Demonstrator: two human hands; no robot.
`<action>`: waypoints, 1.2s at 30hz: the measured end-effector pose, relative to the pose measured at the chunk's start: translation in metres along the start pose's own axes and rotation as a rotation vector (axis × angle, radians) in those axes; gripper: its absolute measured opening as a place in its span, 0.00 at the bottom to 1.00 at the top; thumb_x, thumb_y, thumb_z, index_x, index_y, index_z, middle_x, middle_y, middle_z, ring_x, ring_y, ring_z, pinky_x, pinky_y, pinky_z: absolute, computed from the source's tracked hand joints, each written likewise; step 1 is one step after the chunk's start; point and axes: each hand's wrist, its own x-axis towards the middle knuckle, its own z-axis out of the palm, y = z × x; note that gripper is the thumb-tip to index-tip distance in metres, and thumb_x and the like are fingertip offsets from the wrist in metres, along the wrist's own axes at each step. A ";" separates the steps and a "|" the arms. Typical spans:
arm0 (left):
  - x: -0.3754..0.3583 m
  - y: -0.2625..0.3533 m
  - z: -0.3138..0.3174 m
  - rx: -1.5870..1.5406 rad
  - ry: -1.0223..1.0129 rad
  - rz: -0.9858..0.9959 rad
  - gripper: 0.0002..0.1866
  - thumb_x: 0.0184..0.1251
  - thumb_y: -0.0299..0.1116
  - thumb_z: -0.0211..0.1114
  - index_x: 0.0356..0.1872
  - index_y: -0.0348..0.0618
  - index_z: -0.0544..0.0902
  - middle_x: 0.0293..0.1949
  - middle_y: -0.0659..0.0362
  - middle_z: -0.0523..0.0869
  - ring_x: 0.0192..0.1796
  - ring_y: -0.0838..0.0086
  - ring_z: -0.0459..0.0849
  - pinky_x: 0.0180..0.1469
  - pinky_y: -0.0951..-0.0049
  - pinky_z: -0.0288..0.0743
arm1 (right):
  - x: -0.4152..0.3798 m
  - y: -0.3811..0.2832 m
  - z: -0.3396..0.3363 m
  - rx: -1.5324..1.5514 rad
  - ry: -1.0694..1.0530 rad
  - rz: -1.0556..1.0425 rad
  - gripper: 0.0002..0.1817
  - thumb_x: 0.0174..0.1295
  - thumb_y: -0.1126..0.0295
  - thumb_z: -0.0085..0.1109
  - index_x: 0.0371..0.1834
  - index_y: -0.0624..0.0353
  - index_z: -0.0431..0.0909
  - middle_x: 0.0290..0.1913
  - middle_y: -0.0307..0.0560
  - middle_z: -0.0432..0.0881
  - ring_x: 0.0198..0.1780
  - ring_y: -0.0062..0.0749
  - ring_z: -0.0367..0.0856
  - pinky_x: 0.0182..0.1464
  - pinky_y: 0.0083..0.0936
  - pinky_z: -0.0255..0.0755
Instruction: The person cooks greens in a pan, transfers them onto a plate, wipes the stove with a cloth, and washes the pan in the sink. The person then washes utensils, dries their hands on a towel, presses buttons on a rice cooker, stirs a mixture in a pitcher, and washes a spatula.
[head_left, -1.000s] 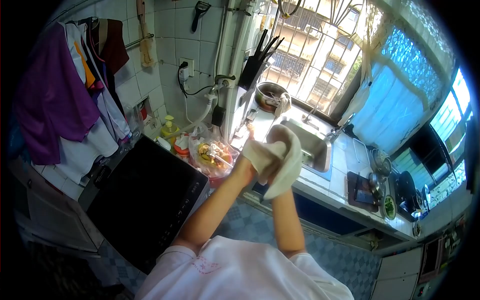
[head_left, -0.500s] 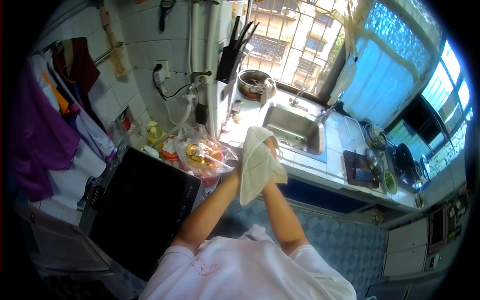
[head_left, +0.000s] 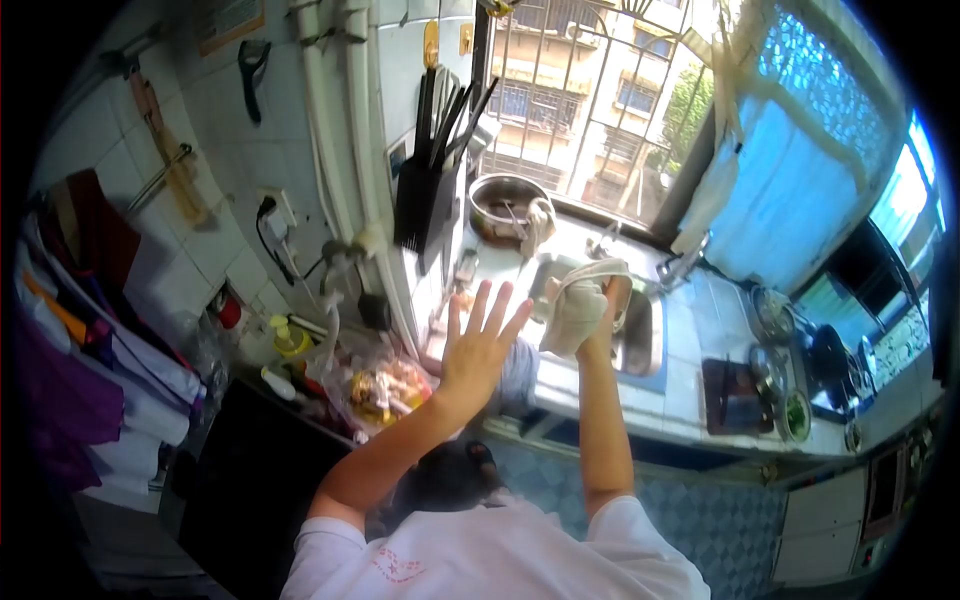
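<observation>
My left hand (head_left: 480,345) is raised with its fingers spread and nothing in it, left of the sink. In my right hand (head_left: 611,310) a pale cream cloth (head_left: 575,315) is bunched up, hanging over the fingers and hiding most of them. That hand is held in front of the metal sink (head_left: 648,345), covering part of its basin. Behind it on the counter stands a metal pot (head_left: 487,212) with a rag (head_left: 538,228) draped over its rim.
A black knife block (head_left: 424,212) hangs near the window. Scraps fill a plastic-lined bin (head_left: 345,400) at left, beside a black-topped appliance (head_left: 270,480). At right, the counter holds a dark board (head_left: 735,395) and a bowl of greens (head_left: 796,415).
My hands have come apart. The left has let go of the cloth and spread its fingers; the right has carried the cloth rightward, in front of the sink. The view has shifted closer to the counter.
</observation>
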 end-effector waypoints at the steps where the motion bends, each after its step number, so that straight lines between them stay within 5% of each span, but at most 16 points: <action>1: 0.013 -0.003 0.006 -0.008 -0.007 -0.005 0.41 0.47 0.42 0.65 0.65 0.57 0.56 0.66 0.53 0.52 0.68 0.56 0.48 0.63 0.45 0.44 | 0.022 0.006 0.003 0.062 -0.026 0.013 0.19 0.67 0.67 0.37 0.61 0.53 0.52 0.46 0.43 0.70 0.44 0.25 0.73 0.41 0.21 0.73; 2: 0.026 -0.007 0.010 -0.004 -0.027 -0.011 0.40 0.47 0.42 0.65 0.64 0.57 0.57 0.66 0.52 0.52 0.68 0.55 0.49 0.63 0.45 0.44 | 0.047 0.021 0.009 0.081 0.019 -0.056 0.21 0.67 0.66 0.36 0.62 0.53 0.50 0.47 0.43 0.70 0.45 0.25 0.73 0.41 0.20 0.73; 3: 0.039 -0.011 0.012 -0.103 -0.036 -0.034 0.30 0.55 0.29 0.52 0.63 0.57 0.61 0.66 0.53 0.55 0.68 0.56 0.50 0.64 0.48 0.44 | 0.073 0.037 0.014 0.101 0.069 -0.126 0.22 0.67 0.66 0.35 0.64 0.53 0.49 0.47 0.44 0.70 0.46 0.25 0.73 0.42 0.19 0.73; 6: 0.073 -0.022 0.033 -0.135 -0.020 -0.037 0.25 0.55 0.29 0.51 0.58 0.51 0.67 0.63 0.47 0.60 0.67 0.53 0.53 0.64 0.48 0.46 | 0.142 0.053 0.037 0.105 -0.098 -0.128 0.24 0.65 0.68 0.40 0.64 0.51 0.50 0.48 0.41 0.67 0.45 0.24 0.70 0.44 0.19 0.70; 7: 0.083 -0.028 0.039 -0.111 0.040 -0.020 0.28 0.47 0.32 0.65 0.54 0.45 0.70 0.58 0.47 0.65 0.62 0.53 0.60 0.62 0.54 0.52 | 0.166 0.058 0.050 0.181 -0.150 -0.122 0.23 0.66 0.69 0.39 0.65 0.49 0.51 0.48 0.41 0.67 0.45 0.24 0.70 0.44 0.19 0.70; 8: 0.088 -0.032 0.050 -0.170 0.119 -0.013 0.21 0.47 0.30 0.63 0.47 0.43 0.74 0.49 0.49 0.70 0.55 0.56 0.67 0.56 0.59 0.60 | 0.190 0.063 0.065 0.467 -0.176 0.060 0.22 0.68 0.68 0.32 0.65 0.57 0.51 0.52 0.45 0.67 0.47 0.28 0.71 0.46 0.19 0.69; 12: 0.113 -0.049 0.050 -0.356 0.170 0.085 0.05 0.47 0.23 0.60 0.27 0.39 0.77 0.22 0.56 0.74 0.28 0.66 0.76 0.31 0.70 0.71 | 0.271 0.079 0.133 -0.134 -0.283 -0.502 0.37 0.46 0.81 0.48 0.65 0.57 0.51 0.61 0.58 0.59 0.64 0.46 0.54 0.64 0.35 0.47; 13: 0.117 -0.050 0.051 -0.347 0.172 0.092 0.05 0.46 0.22 0.60 0.27 0.39 0.77 0.23 0.56 0.75 0.29 0.66 0.76 0.31 0.71 0.71 | 0.275 0.047 0.153 -0.329 -0.196 -0.872 0.40 0.43 0.81 0.50 0.65 0.56 0.51 0.61 0.61 0.59 0.66 0.51 0.50 0.65 0.38 0.44; 15: 0.125 -0.055 0.054 -0.368 0.192 0.088 0.06 0.45 0.22 0.61 0.28 0.39 0.78 0.22 0.57 0.74 0.28 0.66 0.75 0.30 0.71 0.71 | 0.297 0.013 0.182 -0.300 -0.401 -0.818 0.37 0.42 0.80 0.50 0.62 0.57 0.54 0.57 0.62 0.64 0.62 0.59 0.53 0.61 0.43 0.49; 17: 0.131 -0.058 0.054 -0.352 0.106 0.051 0.09 0.45 0.22 0.61 0.31 0.38 0.79 0.26 0.56 0.76 0.32 0.65 0.77 0.34 0.70 0.73 | 0.330 0.016 0.208 -0.624 -0.205 -1.051 0.36 0.42 0.78 0.51 0.60 0.55 0.56 0.51 0.60 0.69 0.56 0.61 0.60 0.58 0.44 0.53; 18: 0.136 -0.059 0.054 -0.319 0.163 0.046 0.10 0.45 0.23 0.61 0.33 0.39 0.79 0.29 0.55 0.77 0.37 0.64 0.77 0.39 0.70 0.73 | 0.331 -0.007 0.208 -0.634 -0.429 -0.612 0.33 0.44 0.76 0.51 0.58 0.54 0.57 0.48 0.61 0.69 0.52 0.60 0.64 0.55 0.45 0.56; 20: 0.143 -0.062 0.054 -0.249 0.176 0.028 0.13 0.47 0.25 0.60 0.38 0.40 0.80 0.43 0.53 0.79 0.52 0.61 0.73 0.54 0.65 0.67 | 0.349 0.019 0.213 -0.359 -0.418 -0.526 0.32 0.46 0.72 0.54 0.58 0.55 0.57 0.49 0.63 0.68 0.53 0.60 0.64 0.53 0.41 0.59; 23: 0.149 -0.061 0.049 -0.091 0.007 0.005 0.24 0.48 0.31 0.62 0.52 0.46 0.74 0.59 0.52 0.66 0.62 0.56 0.60 0.62 0.53 0.52 | 0.351 0.063 0.209 -0.196 -0.456 -0.276 0.36 0.46 0.70 0.56 0.61 0.55 0.53 0.51 0.60 0.68 0.55 0.58 0.63 0.53 0.37 0.61; 26: 0.149 -0.055 0.053 0.059 -0.227 -0.074 0.38 0.46 0.38 0.66 0.63 0.55 0.60 0.66 0.55 0.53 0.68 0.55 0.48 0.65 0.49 0.40 | 0.316 0.076 0.189 -0.533 -0.445 -0.275 0.37 0.47 0.72 0.55 0.63 0.55 0.51 0.50 0.57 0.68 0.53 0.52 0.66 0.51 0.36 0.65; 27: 0.148 -0.055 0.053 0.040 -0.284 -0.091 0.41 0.46 0.40 0.67 0.64 0.55 0.57 0.67 0.54 0.50 0.68 0.54 0.46 0.65 0.48 0.38 | 0.311 0.113 0.184 -0.541 -0.353 -0.481 0.34 0.46 0.75 0.54 0.61 0.56 0.56 0.47 0.56 0.69 0.49 0.52 0.68 0.48 0.36 0.66; 36: 0.111 -0.031 0.025 -0.145 -0.356 -0.090 0.46 0.43 0.41 0.69 0.65 0.51 0.53 0.66 0.49 0.50 0.68 0.50 0.44 0.65 0.46 0.37 | 0.148 0.187 0.045 -0.583 -0.299 -0.133 0.19 0.46 0.78 0.51 0.45 0.60 0.69 0.36 0.51 0.73 0.38 0.42 0.74 0.42 0.32 0.69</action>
